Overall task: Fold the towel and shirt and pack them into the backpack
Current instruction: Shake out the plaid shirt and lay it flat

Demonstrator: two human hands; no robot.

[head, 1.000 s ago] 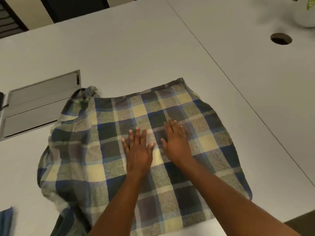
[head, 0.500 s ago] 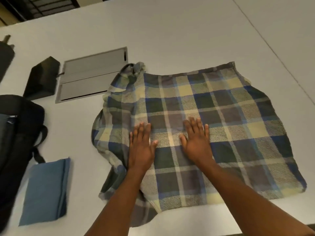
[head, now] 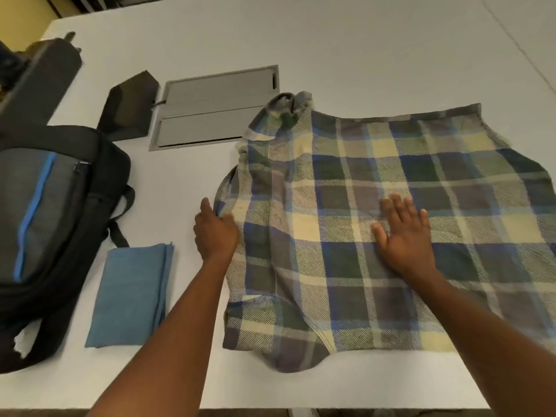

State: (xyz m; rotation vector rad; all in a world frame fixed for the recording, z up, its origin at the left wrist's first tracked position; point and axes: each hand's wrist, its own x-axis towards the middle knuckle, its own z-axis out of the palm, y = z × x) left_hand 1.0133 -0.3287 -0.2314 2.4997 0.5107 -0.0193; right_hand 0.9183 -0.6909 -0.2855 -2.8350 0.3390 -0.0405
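Two hands working: plaid shirt [head: 376, 212] being spread on surface [head: 346, 49]. Left hand [head: 215, 233] pinching side edge, right hand [head: 403, 236] pressed flat, open. Fold best drawn inward evenly. Folded towel [head: 132, 293] lying beside backpack [head: 45, 221].

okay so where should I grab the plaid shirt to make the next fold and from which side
Probably the plaid shirt is best taken at its bunched left edge, from the left, where the left hand already grips it. That edge stands slightly raised off the white table, so fingers can slip under, while the right hand presses the flat middle down.
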